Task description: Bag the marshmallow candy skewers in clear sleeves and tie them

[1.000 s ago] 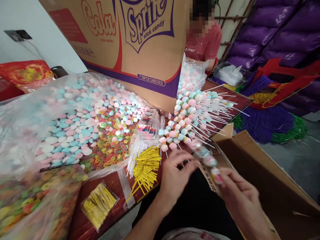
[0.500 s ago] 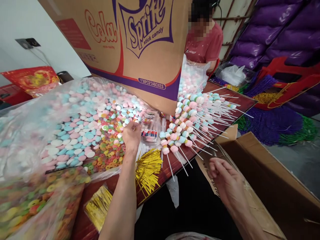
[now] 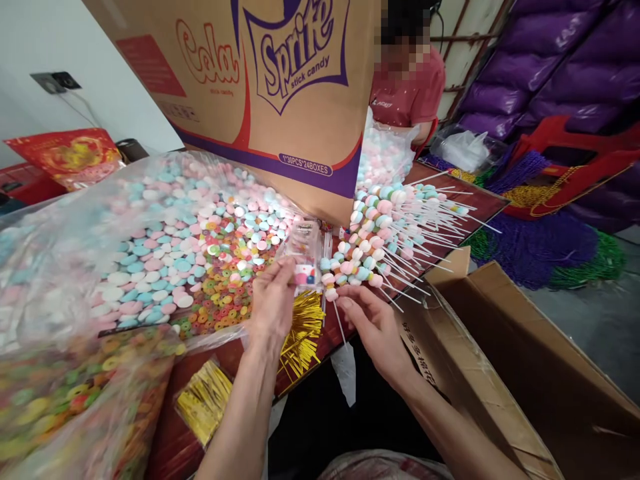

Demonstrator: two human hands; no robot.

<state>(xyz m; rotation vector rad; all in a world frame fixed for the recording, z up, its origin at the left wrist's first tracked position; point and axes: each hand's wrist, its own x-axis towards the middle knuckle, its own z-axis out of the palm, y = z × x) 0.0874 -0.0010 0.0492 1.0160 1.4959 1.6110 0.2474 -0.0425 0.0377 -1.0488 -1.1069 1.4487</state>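
The right hand [image 3: 370, 320] bends its grip at the near skewer [image 3: 331, 294]; closed or not, I cannot tell. The left hand [image 3: 273, 293] touches the bags [image 3: 305, 241], hold unclear. On the desk [image 3: 167, 433], the crowded skewers [image 3: 373, 241] could roll off rightward, if one is pulled hastily.

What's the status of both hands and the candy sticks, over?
Left hand at clear printed wrappers, grip unclear. Right hand at the nearest candy stick, grip unclear. Large carton behind, blocking neither hand.
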